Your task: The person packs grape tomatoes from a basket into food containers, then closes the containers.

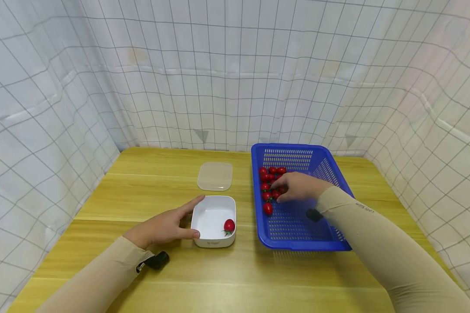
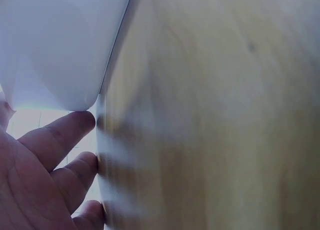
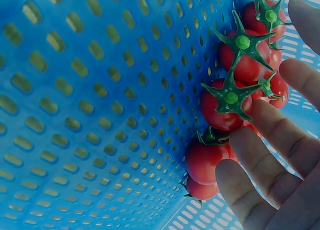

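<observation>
A white square container [image 1: 213, 241] holds one red cherry tomato [image 1: 229, 225] with green sepals. My left hand [image 1: 168, 226] spreads around its left side, thumb by the near corner and index finger by the far one. In the left wrist view, a fingertip meets the container wall [image 2: 60, 50] and the other fingers are loosely bent at the tabletop. My right hand [image 1: 299, 187] reaches into a blue perforated basket [image 1: 265, 234], fingers spread over several cherry tomatoes [image 1: 267, 209]. The right wrist view shows its fingertips right at the tomatoes [image 3: 227, 107], none gripped.
Behind the white container lies a translucent flat lid [image 1: 215, 176] on the wooden table [image 1: 160, 174]. A white grid-patterned curtain [image 1: 219, 87] encloses the back and sides. The basket's raised rim stands between the tomatoes and the container.
</observation>
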A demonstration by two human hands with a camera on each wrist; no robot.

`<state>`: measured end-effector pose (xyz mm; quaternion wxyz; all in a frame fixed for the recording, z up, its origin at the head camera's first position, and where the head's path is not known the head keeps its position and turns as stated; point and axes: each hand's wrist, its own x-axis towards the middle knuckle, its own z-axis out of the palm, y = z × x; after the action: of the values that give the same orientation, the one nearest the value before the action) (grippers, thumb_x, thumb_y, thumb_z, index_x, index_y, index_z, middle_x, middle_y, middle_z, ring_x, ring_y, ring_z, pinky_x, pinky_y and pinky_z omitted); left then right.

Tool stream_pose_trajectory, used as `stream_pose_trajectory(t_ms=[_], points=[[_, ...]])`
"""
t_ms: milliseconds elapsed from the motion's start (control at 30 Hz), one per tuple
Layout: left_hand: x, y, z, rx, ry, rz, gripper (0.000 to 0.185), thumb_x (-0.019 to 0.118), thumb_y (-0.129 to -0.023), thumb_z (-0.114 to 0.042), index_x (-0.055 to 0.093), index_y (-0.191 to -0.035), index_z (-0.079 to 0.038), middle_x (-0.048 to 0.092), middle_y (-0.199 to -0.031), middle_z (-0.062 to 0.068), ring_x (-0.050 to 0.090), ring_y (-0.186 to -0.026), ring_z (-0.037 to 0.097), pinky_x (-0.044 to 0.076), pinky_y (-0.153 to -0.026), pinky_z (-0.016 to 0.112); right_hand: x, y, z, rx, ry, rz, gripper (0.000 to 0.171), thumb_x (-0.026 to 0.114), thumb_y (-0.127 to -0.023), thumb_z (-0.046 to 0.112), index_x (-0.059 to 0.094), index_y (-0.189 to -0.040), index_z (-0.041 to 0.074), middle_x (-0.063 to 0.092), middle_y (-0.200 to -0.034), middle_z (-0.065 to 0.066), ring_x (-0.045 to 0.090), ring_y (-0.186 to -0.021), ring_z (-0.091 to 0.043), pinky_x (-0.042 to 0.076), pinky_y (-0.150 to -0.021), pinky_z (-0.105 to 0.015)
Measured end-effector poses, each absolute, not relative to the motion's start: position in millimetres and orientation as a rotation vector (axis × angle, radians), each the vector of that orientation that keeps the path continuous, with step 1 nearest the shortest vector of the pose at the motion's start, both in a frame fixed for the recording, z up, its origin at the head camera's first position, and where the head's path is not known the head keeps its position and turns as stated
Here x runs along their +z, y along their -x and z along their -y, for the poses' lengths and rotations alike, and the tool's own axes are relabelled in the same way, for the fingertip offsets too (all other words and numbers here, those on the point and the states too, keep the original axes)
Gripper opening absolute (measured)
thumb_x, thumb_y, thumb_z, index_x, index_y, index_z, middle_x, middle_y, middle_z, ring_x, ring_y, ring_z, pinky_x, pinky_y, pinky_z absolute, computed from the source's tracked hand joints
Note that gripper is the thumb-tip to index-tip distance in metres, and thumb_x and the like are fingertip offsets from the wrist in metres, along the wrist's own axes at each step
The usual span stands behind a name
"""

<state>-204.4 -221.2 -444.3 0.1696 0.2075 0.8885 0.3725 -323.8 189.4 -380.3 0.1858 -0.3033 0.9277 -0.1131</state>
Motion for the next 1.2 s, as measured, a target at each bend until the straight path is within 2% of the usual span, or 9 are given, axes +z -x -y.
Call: stream_pose_trajectory(t_ms=[200,500,933,1200], points=[[-443.9,204.0,221.3,1.053,-0.578,-2.527,0.106,0.080,-0.091,-0.050,0.014,-0.171,-0.027,0.044,-0.164,0.015,0.045,-0.148,0.037,0.036,-0.120,0.063,-381.6,325.9,-189.1,-0.309,0.872,-2.599,0.044,0.080,-0.093,0.028,0.073,-0.133,0.012,0.071,-0.115,-0.003,0.059,-0.100,-0.019,0.053,-0.094,-0.042],[-442.4,203.4,220.2,1.056,-0.579,-2.522,0.106,0.080,-0.091,-0.049,0.014,-0.171,-0.024,0.045,-0.163,0.016,0.046,-0.147,0.037,0.037,-0.120,0.063,-382.1,326.0,-190.1,-0.300,0.878,-2.593,0.044,0.081,-0.092,0.027,0.073,-0.132,0.011,0.071,-0.103,0.001,0.061,-0.092,-0.015,0.055,-0.090,-0.038],[-441.9,204.8,219.7,1.078,-0.587,-2.504,0.106,0.080,-0.092,-0.045,0.013,-0.171,-0.024,0.045,-0.163,0.017,0.046,-0.148,0.037,0.036,-0.120,0.063,-382.6,326.2,-191.2,-0.315,0.857,-2.578,0.043,0.082,-0.091,0.020,0.074,-0.132,0.013,0.074,-0.123,-0.005,0.067,-0.110,-0.021,0.055,-0.104,-0.047],[-444.3,206.9,220.6,1.091,-0.594,-2.493,0.107,0.081,-0.092,-0.046,0.013,-0.171,-0.023,0.045,-0.163,0.017,0.046,-0.148,0.038,0.035,-0.121,0.063,-386.2,324.7,-189.5,-0.262,0.855,-2.573,0.040,0.083,-0.089,0.016,0.077,-0.129,0.016,0.072,-0.134,-0.007,0.064,-0.127,-0.027,0.050,-0.113,-0.049]])
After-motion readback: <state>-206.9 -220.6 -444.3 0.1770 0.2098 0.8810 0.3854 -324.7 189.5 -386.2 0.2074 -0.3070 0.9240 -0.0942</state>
